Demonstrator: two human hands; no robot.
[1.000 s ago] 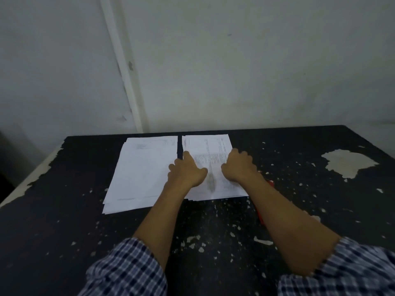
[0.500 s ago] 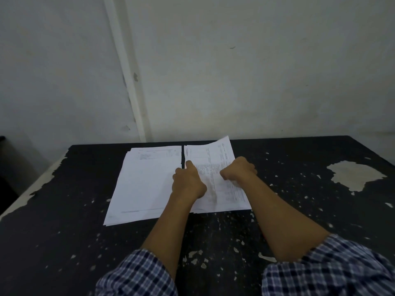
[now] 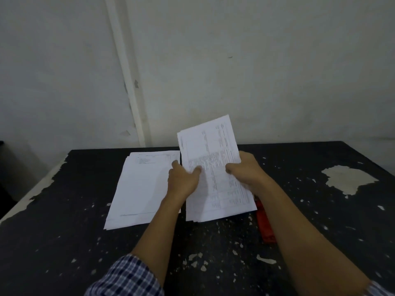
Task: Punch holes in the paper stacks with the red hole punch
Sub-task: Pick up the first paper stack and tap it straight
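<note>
— Since a moment ago, we are lifting the printed stack (image 3: 215, 167) off the table (image 3: 64, 242), far edge tilting up.
— Both gripping?
— Left hand (image 3: 183, 180) and right hand (image 3: 245, 171) are pinching its sides. The red hole punch (image 3: 265, 223) is lying near right, untouched; the second stack (image 3: 143, 189) is waiting left. We are seeing no holes yet.

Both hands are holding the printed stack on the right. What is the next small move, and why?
Probably swing the printed stack right and down toward the red hole punch. The left hand and right hand each have a grip on it, its far end is tilted up off the black table, and the punch lies just right of it, partly hidden by the right forearm.
</note>
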